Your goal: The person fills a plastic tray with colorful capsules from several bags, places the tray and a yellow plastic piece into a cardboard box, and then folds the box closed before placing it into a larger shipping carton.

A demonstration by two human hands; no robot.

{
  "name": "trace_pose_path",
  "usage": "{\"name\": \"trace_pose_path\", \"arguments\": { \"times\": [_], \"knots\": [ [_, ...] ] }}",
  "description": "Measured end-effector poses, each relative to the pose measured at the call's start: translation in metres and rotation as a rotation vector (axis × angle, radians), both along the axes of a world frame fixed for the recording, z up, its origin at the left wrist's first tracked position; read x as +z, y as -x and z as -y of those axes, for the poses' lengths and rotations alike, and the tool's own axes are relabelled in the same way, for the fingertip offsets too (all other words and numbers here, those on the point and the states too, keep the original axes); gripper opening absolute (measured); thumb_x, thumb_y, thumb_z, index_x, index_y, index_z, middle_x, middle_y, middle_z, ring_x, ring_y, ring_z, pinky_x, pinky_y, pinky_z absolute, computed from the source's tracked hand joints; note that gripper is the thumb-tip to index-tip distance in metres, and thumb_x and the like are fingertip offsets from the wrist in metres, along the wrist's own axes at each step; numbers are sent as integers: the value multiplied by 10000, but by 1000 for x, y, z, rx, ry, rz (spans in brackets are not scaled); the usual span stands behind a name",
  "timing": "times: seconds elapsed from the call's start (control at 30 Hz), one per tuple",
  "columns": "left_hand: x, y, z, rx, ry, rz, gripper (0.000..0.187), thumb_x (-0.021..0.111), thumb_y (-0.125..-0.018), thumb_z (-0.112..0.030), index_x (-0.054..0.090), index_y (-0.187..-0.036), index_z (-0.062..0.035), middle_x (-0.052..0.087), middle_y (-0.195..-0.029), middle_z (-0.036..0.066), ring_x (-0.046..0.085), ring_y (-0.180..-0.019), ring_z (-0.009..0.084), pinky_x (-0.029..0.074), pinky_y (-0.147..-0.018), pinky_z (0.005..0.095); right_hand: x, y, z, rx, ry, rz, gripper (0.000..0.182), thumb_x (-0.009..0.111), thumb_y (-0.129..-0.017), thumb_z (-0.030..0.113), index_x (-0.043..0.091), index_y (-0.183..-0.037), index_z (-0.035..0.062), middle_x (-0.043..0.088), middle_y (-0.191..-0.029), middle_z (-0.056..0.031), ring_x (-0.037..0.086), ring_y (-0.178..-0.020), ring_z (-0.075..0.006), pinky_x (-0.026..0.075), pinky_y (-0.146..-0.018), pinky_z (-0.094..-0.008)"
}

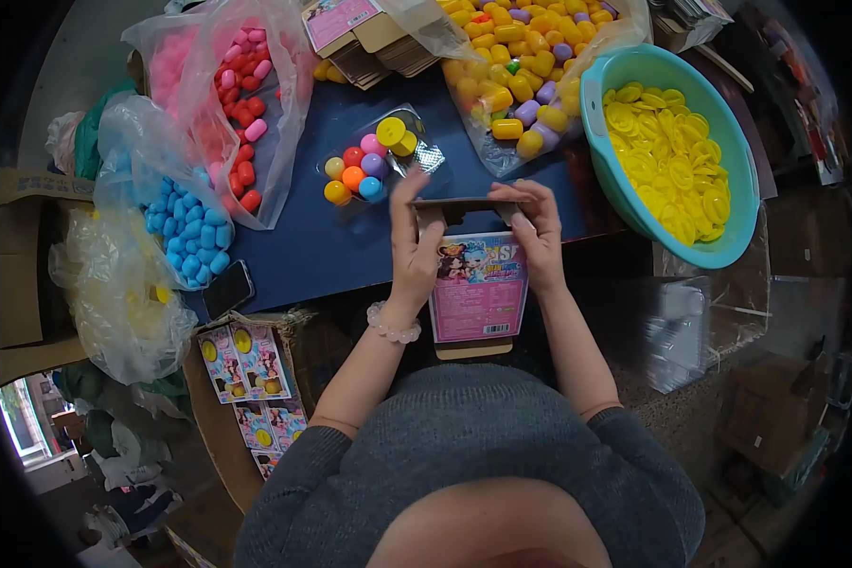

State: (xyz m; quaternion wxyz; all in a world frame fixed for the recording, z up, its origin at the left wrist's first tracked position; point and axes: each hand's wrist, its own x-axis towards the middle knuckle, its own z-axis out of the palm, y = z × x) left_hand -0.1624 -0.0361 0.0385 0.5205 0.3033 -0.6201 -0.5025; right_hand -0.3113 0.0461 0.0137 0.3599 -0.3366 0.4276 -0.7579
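Between both hands is a pink printed cardboard box [480, 284], its upper end open with flaps spread and its lower flap sticking out. My left hand [417, 241] grips the left edge near the open end, thumb on the printed face. On the right edge, my right hand [538, 232] has its thumb on the face and fingers behind. Just beyond my left hand, a clear plastic tray [415, 151] lies on the blue table [322, 256]. It carries several coloured balls [353, 178] and yellow round pieces [396, 137].
A turquoise basin [598, 142] of yellow discs stands right. Plastic bags hold yellow capsules [521, 90], red capsules [246, 123] and blue capsules [187, 227]. Flat boxes [379, 47] are stacked at the back. A phone [228, 290] lies by the carton [220, 426] of packed boxes.
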Motion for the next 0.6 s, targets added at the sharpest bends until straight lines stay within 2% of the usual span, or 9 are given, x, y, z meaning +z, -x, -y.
{"name": "trace_pose_path", "arguments": {
  "times": [0.03,0.07,0.2,0.27,0.37,0.5,0.6],
  "knots": [
    [0,-6,3,-245,-133,80,318,572,-911,-120,518,-1216,-48,565,-1275,102,529,-1142,172,401,-988,313,-3,3,-1,23,14,-91,258,554,-973,264,598,-1123,59,619,-1199,-148,545,-1176,-240,406,-1008,-344],
    [-3,-4,3,-260,-82,24,295,575,-924,-172,548,-1191,-49,591,-1233,107,554,-1078,150,428,-946,299,-6,5,-1,46,27,-182,283,537,-980,282,585,-1131,48,629,-1182,-142,549,-1163,-233,405,-1022,-349],
    [-9,-8,2,-228,-130,116,309,583,-938,-272,579,-1147,-45,617,-1191,126,587,-1034,165,456,-906,301,2,5,-3,-1,-144,-286,314,555,-957,310,583,-1119,43,629,-1166,-137,551,-1158,-240,406,-1018,-360],
    [-17,-11,5,-269,-60,-14,258,619,-920,-238,612,-1072,-30,634,-1155,140,604,-1030,187,467,-901,309,-2,4,-3,2,-40,-263,304,568,-931,288,595,-1095,33,617,-1168,-130,554,-1148,-234,415,-1003,-363],
    [-8,-10,4,-249,-57,78,209,614,-893,-166,623,-1039,-17,638,-1152,155,615,-1036,214,475,-902,331,7,-2,-4,-32,-91,-189,261,567,-914,238,607,-1067,31,611,-1157,-128,557,-1134,-233,417,-994,-360],
    [-2,-7,-1,-213,-166,27,173,603,-879,-134,636,-990,-6,645,-1140,158,617,-1034,227,478,-900,339,1,1,-5,3,-63,-198,248,574,-902,231,623,-1033,25,612,-1156,-131,563,-1119,-233,420,-992,-362],
    [-10,-9,5,-222,-71,61,151,609,-874,-140,639,-919,1,663,-1105,164,620,-1029,232,478,-896,341,2,3,-6,10,-81,-199,241,578,-896,233,650,-993,25,606,-1158,-131,571,-1100,-241,420,-994,-356]
  ]
}}
